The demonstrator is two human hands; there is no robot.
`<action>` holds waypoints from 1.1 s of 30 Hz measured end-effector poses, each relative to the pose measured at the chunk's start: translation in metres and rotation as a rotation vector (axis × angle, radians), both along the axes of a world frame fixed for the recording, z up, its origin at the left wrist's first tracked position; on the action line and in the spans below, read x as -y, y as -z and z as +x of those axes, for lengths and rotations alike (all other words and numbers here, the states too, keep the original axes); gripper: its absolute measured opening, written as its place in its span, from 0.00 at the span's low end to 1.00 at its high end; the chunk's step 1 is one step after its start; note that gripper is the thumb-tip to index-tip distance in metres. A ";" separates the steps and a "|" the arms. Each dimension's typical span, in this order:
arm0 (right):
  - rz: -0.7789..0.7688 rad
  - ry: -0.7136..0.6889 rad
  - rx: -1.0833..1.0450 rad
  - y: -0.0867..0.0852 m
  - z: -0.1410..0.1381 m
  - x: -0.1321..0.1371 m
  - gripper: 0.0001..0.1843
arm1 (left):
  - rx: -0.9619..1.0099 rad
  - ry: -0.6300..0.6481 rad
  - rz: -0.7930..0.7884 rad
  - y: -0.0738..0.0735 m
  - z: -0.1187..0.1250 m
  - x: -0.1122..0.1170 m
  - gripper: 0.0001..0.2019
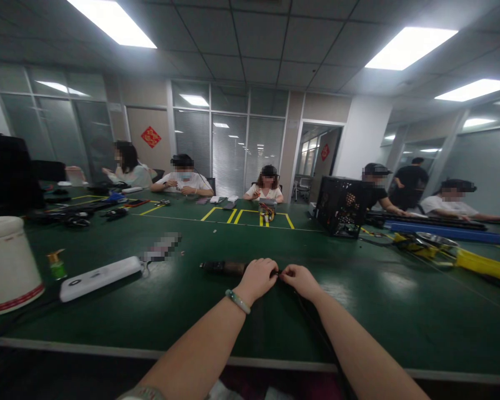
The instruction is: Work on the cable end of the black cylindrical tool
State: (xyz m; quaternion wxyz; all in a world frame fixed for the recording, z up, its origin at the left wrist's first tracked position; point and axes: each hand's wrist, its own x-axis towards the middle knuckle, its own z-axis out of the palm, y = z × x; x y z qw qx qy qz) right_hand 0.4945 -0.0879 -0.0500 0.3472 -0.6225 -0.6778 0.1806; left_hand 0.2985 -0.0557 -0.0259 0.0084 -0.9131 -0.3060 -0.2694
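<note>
The left hand grasps the right end of a dark tool, which lies level over the table; just right, the right hand pinches its black cable, which crosses the near edge. Green surface stretches right toward a far black computer case; a white power strip lies left.

green table: white canister, small green bottle, long white device, black computer case.
</note>
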 end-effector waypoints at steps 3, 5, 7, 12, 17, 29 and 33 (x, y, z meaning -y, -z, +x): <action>0.001 0.003 0.003 0.000 0.000 0.000 0.10 | -0.013 0.011 -0.011 -0.001 0.000 0.000 0.05; -0.001 0.004 0.003 0.000 0.000 0.000 0.09 | -0.020 0.021 -0.016 -0.002 0.000 0.000 0.05; 0.001 0.004 0.004 0.000 0.000 -0.001 0.09 | -0.020 0.022 -0.020 -0.003 -0.001 0.001 0.05; -0.008 -0.002 -0.004 0.000 0.000 0.000 0.10 | -0.008 -0.003 -0.040 -0.004 -0.002 0.003 0.06; -0.015 -0.004 -0.015 0.000 0.000 0.000 0.10 | -0.018 0.011 -0.030 -0.002 -0.001 0.001 0.05; 0.010 -0.007 0.009 0.002 0.000 -0.001 0.10 | -0.031 0.001 -0.005 0.000 0.001 -0.001 0.04; 0.008 0.000 0.006 0.002 0.001 -0.002 0.10 | -0.029 0.012 -0.001 -0.001 0.000 0.000 0.03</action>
